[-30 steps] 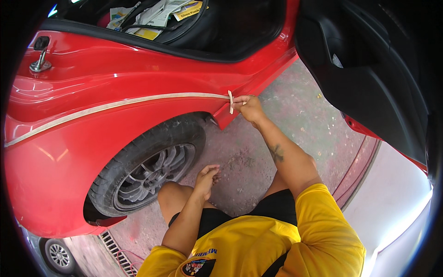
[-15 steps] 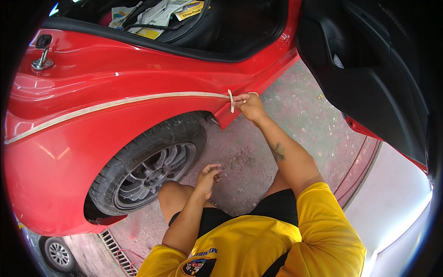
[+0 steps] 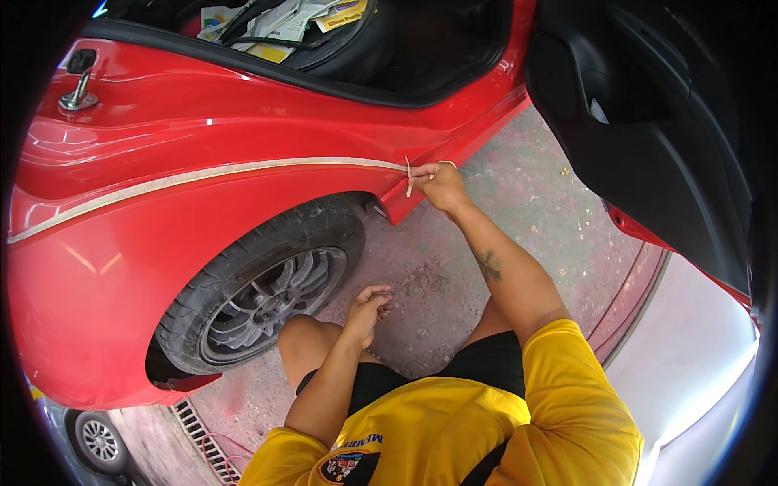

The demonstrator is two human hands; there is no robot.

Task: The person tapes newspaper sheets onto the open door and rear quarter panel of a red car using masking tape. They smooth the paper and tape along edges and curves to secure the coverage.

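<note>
A long strip of cream masking tape (image 3: pixel 219 170) curves along the red car fender (image 3: pixel 89 275) above the wheel arch. At the strip's right end, by the sill, my right hand (image 3: pixel 442 186) pinches the masking tape. A short loose-looking crosswise piece of tape (image 3: pixel 408 176) stands at the fingertips. A pale edge shows at the back of these fingers, too small to make out. Lower down, my left hand (image 3: pixel 367 312) hovers beside my knee, off the car. Its fingers are curled together, and what they hold, if anything, is hidden.
Below the fender is the black tyre (image 3: pixel 182 316) with a grey spoked rim. An open black-lined door (image 3: pixel 648 162) hangs at the right. Papers (image 3: pixel 284 24) lie inside the car. A floor drain grate (image 3: pixel 203 441) and another car's wheel (image 3: pixel 99 441) appear at lower left.
The view has shifted very slightly, so the car sits a little to the right. My right hand stays at the tape's end; my left hand has barely moved.
</note>
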